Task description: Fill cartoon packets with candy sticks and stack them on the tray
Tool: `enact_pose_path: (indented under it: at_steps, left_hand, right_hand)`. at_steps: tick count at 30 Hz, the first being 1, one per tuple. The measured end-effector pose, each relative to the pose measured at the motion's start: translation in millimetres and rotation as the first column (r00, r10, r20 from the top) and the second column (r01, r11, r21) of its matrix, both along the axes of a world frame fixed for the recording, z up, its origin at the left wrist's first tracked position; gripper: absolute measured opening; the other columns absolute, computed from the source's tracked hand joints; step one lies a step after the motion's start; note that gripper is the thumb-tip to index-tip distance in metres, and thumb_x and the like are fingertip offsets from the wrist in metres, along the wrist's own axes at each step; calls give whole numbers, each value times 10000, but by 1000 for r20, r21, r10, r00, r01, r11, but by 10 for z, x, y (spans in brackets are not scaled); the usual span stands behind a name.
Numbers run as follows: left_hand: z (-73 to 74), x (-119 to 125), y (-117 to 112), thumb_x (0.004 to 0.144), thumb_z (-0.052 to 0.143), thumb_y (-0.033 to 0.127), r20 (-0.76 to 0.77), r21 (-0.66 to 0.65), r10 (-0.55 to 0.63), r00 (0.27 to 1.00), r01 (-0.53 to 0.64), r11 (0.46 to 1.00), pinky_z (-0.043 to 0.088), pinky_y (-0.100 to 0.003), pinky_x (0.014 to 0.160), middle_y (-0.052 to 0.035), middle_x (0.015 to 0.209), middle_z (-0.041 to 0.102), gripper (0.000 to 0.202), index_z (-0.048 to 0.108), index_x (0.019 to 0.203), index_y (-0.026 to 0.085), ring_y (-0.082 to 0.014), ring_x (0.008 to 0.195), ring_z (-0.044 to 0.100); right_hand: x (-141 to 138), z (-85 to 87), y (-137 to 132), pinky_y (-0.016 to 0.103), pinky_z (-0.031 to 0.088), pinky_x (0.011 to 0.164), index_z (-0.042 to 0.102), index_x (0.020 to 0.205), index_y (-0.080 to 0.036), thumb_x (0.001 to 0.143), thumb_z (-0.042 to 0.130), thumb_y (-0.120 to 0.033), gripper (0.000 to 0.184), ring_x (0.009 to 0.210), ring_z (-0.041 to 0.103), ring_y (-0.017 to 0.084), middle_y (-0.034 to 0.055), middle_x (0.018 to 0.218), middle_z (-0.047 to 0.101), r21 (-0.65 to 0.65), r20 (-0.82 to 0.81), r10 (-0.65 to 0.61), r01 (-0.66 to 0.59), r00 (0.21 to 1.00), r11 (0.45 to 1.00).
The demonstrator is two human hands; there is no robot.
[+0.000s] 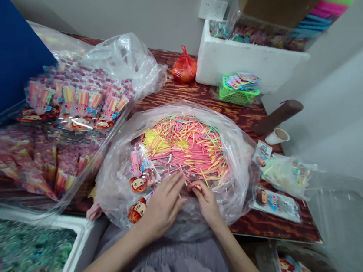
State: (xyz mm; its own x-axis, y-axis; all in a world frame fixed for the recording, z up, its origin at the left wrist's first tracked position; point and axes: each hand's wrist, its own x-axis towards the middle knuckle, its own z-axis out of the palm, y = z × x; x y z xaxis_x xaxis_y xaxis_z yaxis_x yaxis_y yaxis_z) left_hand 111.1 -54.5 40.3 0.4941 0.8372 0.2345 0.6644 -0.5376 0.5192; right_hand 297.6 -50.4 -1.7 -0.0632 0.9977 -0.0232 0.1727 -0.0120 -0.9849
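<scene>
A large clear plastic bag (119, 164) lies opened out in front of me, with a heap of thin pink, yellow and green sticks (196, 148) inside. My left hand (165, 202) reaches over the near edge of the heap, fingers stretched out and thumb apart, its tips by a few loose pink sticks. Curled fingers of my right hand (206, 202) close around a small bunch of sticks (197, 187), whose ends show. Left of my hands, a filled stick packet (140, 166) with a cartoon head lies on the bag. Another cartoon packet (138, 209) is partly under my left forearm.
Many filled packets (80, 100) are piled at the left. A foam box (251, 65) stands behind, near a red bag (184, 68) and a green basket (238, 94). At the right are a paper cup (277, 137) and flat packets (277, 204). Another foam box (83, 234) sits lower left.
</scene>
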Motion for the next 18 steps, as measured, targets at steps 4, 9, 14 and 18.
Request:
enact_pose_path:
  at_steps: [4,9,14,18]
  left_hand:
    - [-101,-271,-64,948,492,323,-185,18,206,961,-207,978,441,-462,925,-131,1134,637,318,579,1199,150,-292,1054,555]
    - [-228,-265,-95,877,605,368,-336,38,250,908,-252,967,427,-467,872,-139,1096,620,376,590,1178,143,-317,1006,535]
    - [-222,-279,-67,886,590,330,-251,108,337,907,-320,941,395,-462,924,-151,1185,595,341,585,1173,145,-314,1084,509]
    - [-216,-312,-28,855,623,333,-262,140,374,890,-348,927,333,-511,989,-130,1067,632,359,595,1160,147,-310,1025,527]
  right_hand:
    - [5,54,14,283,460,774,641,855,-217,906,508,-256,148,843,620,187,23,848,666,-35,-24,5,-6,1000,999]
    - [6,31,7,286,451,775,647,852,-216,902,510,-255,150,855,624,192,28,845,670,-20,-6,9,-10,1000,1000]
    - [-5,47,-1,292,452,789,657,868,-211,912,500,-247,167,851,629,190,33,859,675,10,9,9,-9,1000,1000]
    - [-14,28,-1,287,454,776,648,860,-213,911,508,-246,153,845,623,187,27,841,671,10,17,3,-3,1000,1000]
